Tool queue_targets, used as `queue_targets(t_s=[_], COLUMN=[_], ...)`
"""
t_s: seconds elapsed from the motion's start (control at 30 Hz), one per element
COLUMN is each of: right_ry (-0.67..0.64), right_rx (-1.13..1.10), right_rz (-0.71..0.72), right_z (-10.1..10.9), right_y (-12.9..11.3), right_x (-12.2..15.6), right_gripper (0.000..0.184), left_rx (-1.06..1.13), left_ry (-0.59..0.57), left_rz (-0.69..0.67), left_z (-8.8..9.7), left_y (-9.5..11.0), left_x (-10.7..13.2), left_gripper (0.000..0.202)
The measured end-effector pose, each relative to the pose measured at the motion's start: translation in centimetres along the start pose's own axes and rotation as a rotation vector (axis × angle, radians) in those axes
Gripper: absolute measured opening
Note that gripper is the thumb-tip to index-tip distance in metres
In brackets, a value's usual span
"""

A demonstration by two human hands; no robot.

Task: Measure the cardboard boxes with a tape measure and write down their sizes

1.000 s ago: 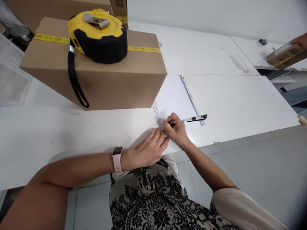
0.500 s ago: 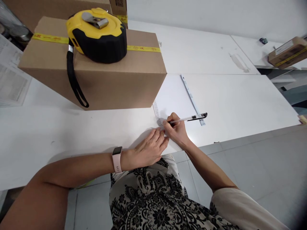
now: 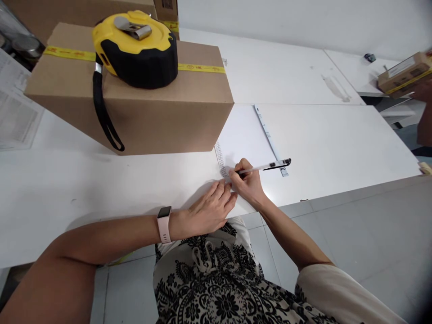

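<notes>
My right hand (image 3: 247,183) is closed on a pen (image 3: 266,167) whose tip touches a white sheet of paper (image 3: 246,139) near its printed left margin. My left hand (image 3: 209,210) lies flat on the sheet's near corner, fingers stretched out, a pink watch on its wrist. Just beyond the sheet stands a cardboard box (image 3: 135,103) with yellow tape. A yellow and black tape measure (image 3: 135,47) sits on top of the box, its black strap hanging down the front.
Printed papers (image 3: 15,112) lie at the far left of the white table (image 3: 330,144). More cardboard boxes stand behind. At the far right another person's hand (image 3: 423,92) is by a small taped box (image 3: 403,74). The table edge runs close to my body.
My hands and pen have barely shifted. At the far right, the other person's hand left the small box, then came back below it.
</notes>
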State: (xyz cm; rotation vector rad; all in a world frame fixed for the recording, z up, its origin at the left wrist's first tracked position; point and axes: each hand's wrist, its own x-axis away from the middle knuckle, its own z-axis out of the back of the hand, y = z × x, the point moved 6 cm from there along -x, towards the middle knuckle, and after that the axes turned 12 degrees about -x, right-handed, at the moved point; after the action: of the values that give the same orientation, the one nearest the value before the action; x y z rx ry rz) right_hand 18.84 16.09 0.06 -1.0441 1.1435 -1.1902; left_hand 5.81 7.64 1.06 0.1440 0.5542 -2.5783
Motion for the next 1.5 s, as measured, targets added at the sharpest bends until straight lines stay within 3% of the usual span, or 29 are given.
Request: queue_targets(t_s=[1.27, 1.5], right_ry=[0.025, 0.114], right_rx=[0.002, 0.063], right_rz=[-0.026, 0.066], right_z=[0.15, 0.93], right_y=[0.00, -0.40], right_x=[0.09, -0.22], right_gripper=[0.022, 0.024], left_rx=[0.006, 0.042], left_ry=[-0.013, 0.001], left_rz=[-0.007, 0.010], left_z=[0.25, 0.22], left_y=[-0.12, -0.20], left_x=[-0.04, -0.13], left_gripper=[0.075, 0.073])
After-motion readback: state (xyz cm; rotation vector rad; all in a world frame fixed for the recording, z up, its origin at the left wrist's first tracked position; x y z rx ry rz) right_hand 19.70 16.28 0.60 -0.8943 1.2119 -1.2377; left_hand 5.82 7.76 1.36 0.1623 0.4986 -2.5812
